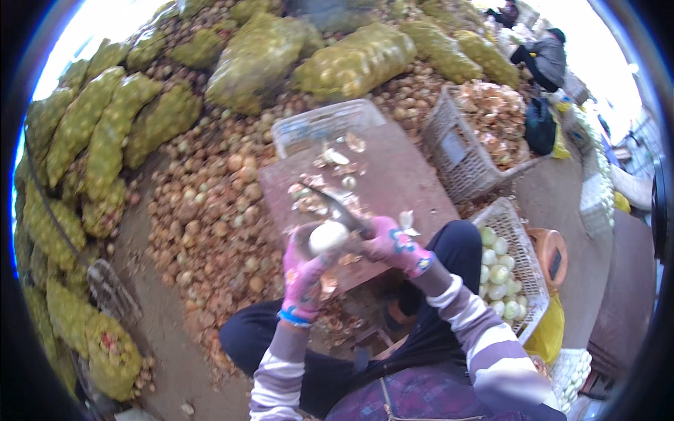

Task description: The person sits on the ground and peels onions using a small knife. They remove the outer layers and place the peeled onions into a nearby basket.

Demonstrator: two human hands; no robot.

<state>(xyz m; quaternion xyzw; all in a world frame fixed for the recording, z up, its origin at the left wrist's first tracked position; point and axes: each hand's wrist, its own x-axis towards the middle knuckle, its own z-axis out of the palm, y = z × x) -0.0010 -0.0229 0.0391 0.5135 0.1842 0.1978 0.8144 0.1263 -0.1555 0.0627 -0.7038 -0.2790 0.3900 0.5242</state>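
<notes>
My left hand [308, 268], in a pink patterned glove, holds a peeled white onion [328, 238] over the near edge of a reddish-brown board [400, 168]. My right hand [387, 244], gloved alike, grips a knife [337, 208] just to the right of the onion; its dark blade points up and left across the board. Onion skins and trimmings [342, 158] lie scattered on the board, with a small pale onion piece [348, 182] among them. The knife's handle is mostly hidden by my fingers.
Loose unpeeled onions [210, 210] are heaped at the left, below filled yellow net sacks [263, 58]. A basket of skins [463, 158] and a white basket of peeled onions [534, 284] stand at the right. A clear plastic crate [326, 123] touches the board's far side. A person [547, 60] sits at the upper right.
</notes>
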